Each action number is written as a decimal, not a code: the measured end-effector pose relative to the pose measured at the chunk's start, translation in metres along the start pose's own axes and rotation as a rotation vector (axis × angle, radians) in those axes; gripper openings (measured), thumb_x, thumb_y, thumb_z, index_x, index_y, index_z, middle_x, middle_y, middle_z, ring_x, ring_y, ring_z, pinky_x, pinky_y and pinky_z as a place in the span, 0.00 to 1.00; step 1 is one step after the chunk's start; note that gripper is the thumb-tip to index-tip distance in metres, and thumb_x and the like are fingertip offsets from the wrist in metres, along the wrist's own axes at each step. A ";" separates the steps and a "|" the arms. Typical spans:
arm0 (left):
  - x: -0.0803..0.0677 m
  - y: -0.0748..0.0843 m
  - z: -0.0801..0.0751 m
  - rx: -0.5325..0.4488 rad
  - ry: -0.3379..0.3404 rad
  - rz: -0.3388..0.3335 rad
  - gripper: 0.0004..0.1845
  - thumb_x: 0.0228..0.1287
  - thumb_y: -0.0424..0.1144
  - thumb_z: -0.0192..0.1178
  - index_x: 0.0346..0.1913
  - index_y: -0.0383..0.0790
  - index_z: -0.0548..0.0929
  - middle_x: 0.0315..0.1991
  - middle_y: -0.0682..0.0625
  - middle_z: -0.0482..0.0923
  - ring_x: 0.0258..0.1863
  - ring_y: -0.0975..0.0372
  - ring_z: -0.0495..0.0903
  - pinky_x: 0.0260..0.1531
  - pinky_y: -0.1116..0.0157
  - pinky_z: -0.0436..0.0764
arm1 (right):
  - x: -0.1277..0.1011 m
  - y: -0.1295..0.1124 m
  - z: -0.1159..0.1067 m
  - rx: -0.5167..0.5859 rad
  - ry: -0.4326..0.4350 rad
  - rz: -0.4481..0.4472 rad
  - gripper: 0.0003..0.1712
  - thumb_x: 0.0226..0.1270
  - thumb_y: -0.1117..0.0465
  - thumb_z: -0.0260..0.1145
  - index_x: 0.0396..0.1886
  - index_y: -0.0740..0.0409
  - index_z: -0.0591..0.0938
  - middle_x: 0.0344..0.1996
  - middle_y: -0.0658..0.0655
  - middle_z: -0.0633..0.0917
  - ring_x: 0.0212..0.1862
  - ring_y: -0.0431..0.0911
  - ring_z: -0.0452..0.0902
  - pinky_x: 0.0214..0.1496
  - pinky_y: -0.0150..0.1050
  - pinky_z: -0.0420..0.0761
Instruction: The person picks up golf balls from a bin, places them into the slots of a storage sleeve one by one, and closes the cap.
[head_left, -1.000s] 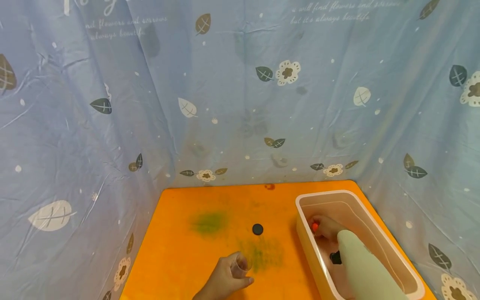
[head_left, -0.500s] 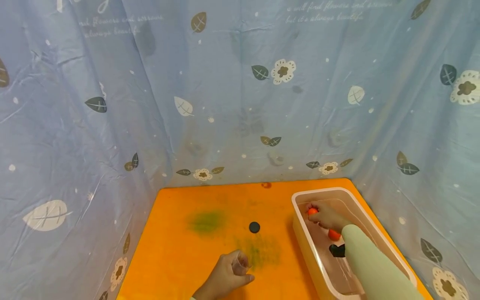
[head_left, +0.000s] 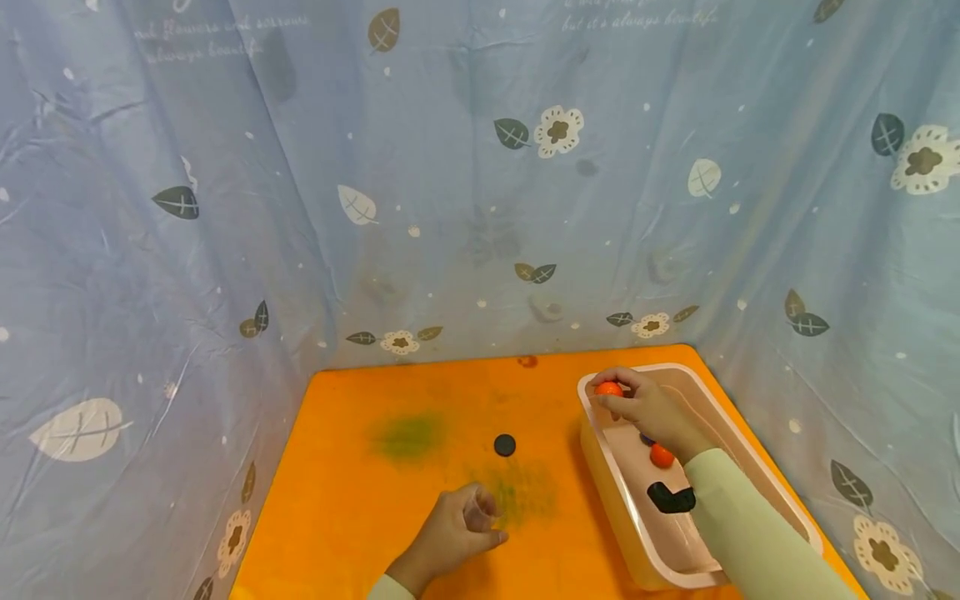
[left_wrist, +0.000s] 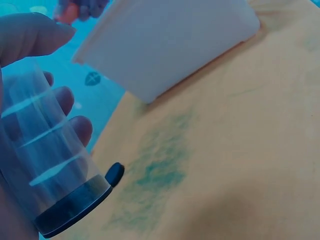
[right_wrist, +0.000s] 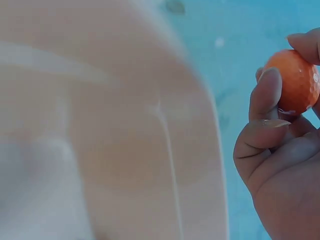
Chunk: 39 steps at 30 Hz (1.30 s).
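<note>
My right hand (head_left: 648, 408) pinches an orange golf ball (head_left: 609, 389) above the far left corner of a pale pink bin (head_left: 630, 508). The ball's dimples (right_wrist: 294, 82) show in the right wrist view. My left hand (head_left: 453, 529) grips a clear plastic tube (left_wrist: 50, 145) with a dark band at one end, over the front of the orange table. A small black disc (head_left: 505, 445) lies flat on the table beyond the left hand.
Inside the bin lie another orange ball (head_left: 662, 455), a small dark blue thing (head_left: 647, 439) partly hidden by the hand, and a black bent piece (head_left: 670, 498). Patterned blue curtains (head_left: 450, 208) stand behind and at both sides of the table (head_left: 360, 500).
My right hand has risen with the orange ball from low inside the bin to its far left rim. The other ball came into sight. My left hand keeps holding the tube.
</note>
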<state>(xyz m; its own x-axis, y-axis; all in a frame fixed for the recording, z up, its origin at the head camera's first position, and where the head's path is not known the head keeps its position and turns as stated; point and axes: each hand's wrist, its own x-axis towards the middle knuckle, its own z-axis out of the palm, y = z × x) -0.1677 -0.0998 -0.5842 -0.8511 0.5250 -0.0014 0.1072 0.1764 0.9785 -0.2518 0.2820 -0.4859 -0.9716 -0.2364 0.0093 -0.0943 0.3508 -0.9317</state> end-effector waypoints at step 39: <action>0.003 -0.010 0.000 -0.043 0.003 0.127 0.13 0.64 0.30 0.77 0.44 0.41 0.82 0.35 0.52 0.81 0.33 0.66 0.79 0.36 0.70 0.80 | -0.042 -0.031 0.161 0.385 -0.349 -0.269 0.13 0.81 0.67 0.69 0.61 0.64 0.83 0.49 0.65 0.86 0.43 0.47 0.84 0.48 0.39 0.86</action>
<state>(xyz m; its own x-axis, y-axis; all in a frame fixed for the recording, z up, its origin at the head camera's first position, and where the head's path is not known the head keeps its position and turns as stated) -0.1710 -0.1004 -0.5938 -0.8334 0.5385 0.1240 0.1923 0.0723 0.9787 -0.1733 0.1349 -0.5159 -0.7892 -0.5792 0.2041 -0.1785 -0.1017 -0.9787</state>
